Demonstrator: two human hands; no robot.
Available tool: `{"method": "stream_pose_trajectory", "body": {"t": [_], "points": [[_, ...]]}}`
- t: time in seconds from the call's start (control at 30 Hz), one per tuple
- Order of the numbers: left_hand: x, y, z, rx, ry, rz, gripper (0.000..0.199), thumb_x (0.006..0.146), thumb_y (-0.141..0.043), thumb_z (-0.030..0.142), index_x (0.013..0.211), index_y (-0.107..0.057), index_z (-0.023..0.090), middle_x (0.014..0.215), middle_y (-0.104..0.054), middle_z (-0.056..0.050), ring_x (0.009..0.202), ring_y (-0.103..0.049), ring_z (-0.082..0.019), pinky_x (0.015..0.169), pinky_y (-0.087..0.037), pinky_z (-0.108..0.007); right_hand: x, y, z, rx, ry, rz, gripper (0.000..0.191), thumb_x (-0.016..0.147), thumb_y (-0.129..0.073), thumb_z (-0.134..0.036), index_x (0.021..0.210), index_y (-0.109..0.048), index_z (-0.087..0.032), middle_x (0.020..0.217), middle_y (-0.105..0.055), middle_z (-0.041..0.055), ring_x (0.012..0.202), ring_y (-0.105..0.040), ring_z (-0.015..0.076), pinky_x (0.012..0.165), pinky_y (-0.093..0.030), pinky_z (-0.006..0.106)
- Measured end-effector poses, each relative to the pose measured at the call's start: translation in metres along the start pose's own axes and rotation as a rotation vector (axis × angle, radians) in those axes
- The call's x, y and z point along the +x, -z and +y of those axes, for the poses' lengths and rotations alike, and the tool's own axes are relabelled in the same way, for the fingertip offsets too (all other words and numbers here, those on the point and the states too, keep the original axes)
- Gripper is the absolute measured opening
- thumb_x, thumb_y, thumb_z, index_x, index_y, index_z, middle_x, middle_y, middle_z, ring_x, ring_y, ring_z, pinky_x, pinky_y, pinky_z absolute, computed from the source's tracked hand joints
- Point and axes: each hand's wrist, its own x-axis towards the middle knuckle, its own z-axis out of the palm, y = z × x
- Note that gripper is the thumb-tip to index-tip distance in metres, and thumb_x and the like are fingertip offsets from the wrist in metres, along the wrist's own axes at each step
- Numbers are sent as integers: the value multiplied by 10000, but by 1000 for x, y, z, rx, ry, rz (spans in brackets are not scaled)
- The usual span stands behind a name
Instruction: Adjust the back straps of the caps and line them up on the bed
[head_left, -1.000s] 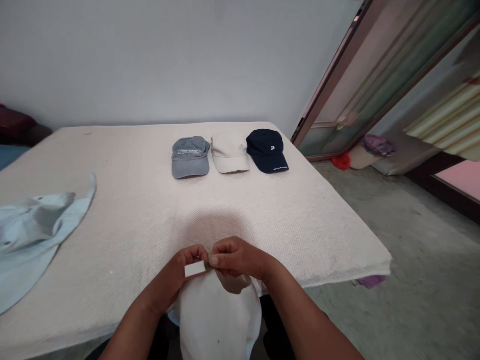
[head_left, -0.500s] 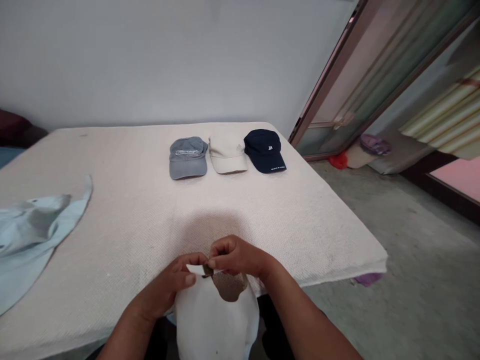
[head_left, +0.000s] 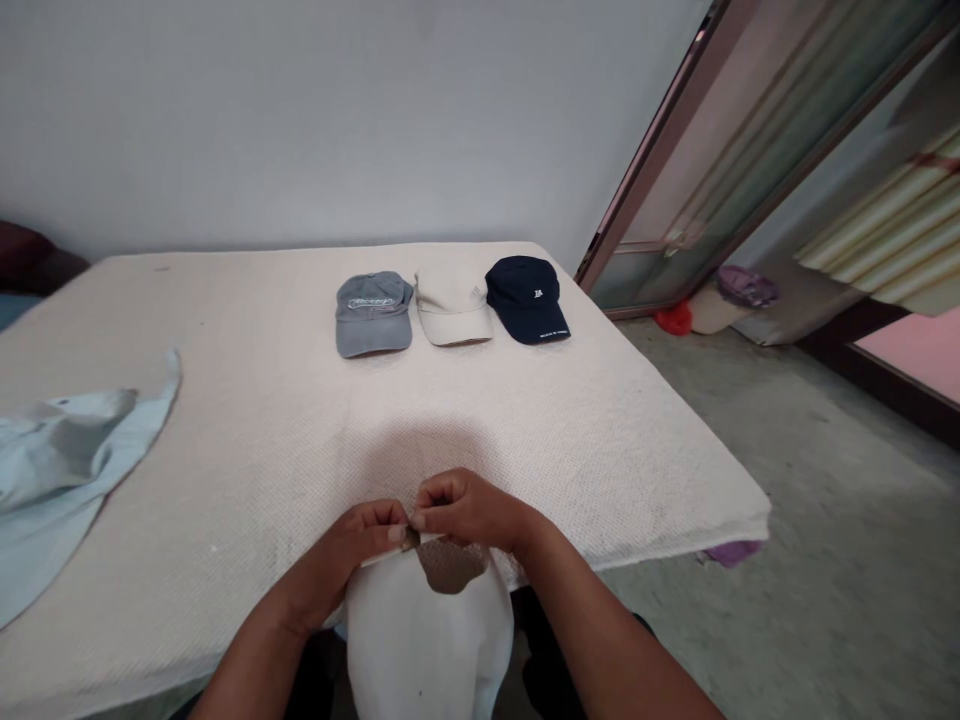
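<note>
A white cap [head_left: 427, 630] hangs at the table's front edge, its rear opening and strap toward the table. My left hand [head_left: 352, 545] is closed on the left part of the strap, thumb on top, beside a small dark buckle [head_left: 410, 539]. Pinched fingers of my right hand [head_left: 465, 510] hold the strap just right of the buckle. The two hands' fingertips nearly meet there. Farther back, a grey cap [head_left: 373, 315], a cream cap [head_left: 454, 308] and a navy cap [head_left: 528, 300] stand in a row.
The table [head_left: 247, 400] has a white textured cover. At the left lies a light blue hat [head_left: 82, 460] with a wide brim. A wall stands behind the table. To the right are a sliding door [head_left: 675, 180], a red bag [head_left: 673, 319] and the floor.
My left thumb has come forward onto the strap, covering its white end that stuck out before. My right hand keeps its pinch. The view has shifted slightly.
</note>
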Motion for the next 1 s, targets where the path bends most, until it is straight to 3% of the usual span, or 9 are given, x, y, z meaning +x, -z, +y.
{"method": "stream_pose_trajectory", "body": {"t": [0.4,0.53,0.6,0.73,0.87,1.0], "points": [[0,8,-7,-44,3,-13,95,744,-658,235,747,-623,147,588,-571,6,466,-466,-78,463,-317,-195,-6,3,-6,101,-44,30,165,787,-573,-312,721,-550,-163,584,-447,-44,463,-384,51,417,-308,179],[0,8,-7,-129,-14,12,61,725,-671,185,738,-628,143,584,-582,2,472,-491,-84,468,-351,-192,-8,6,-4,182,13,21,181,837,-515,-306,750,-569,-157,507,-451,-47,400,-361,55,397,-273,190],[-1,8,-4,-198,-31,78,73,698,-685,169,746,-638,140,606,-610,-14,499,-535,-108,485,-395,-206,-10,7,-2,225,52,16,200,855,-499,-318,767,-578,-157,493,-465,-43,402,-370,63,417,-285,199],[-4,9,5,-417,-106,327,127,668,-677,151,794,-665,154,674,-664,-38,588,-620,-173,567,-491,-271,-15,10,-2,264,42,22,228,834,-552,-345,755,-613,-140,646,-558,1,535,-452,77,526,-355,209],[-7,9,14,-550,-122,347,61,688,-641,147,741,-671,149,649,-666,-32,542,-621,-169,557,-512,-287,-18,15,-3,427,27,111,199,750,-664,-331,762,-601,-143,666,-533,-16,546,-444,72,523,-343,201],[-7,4,12,-436,-71,246,92,739,-640,192,787,-702,144,714,-707,-55,649,-656,-189,644,-517,-288,-17,21,-7,714,103,285,235,715,-698,-341,720,-553,-157,635,-524,-27,533,-461,84,538,-382,222]]}}
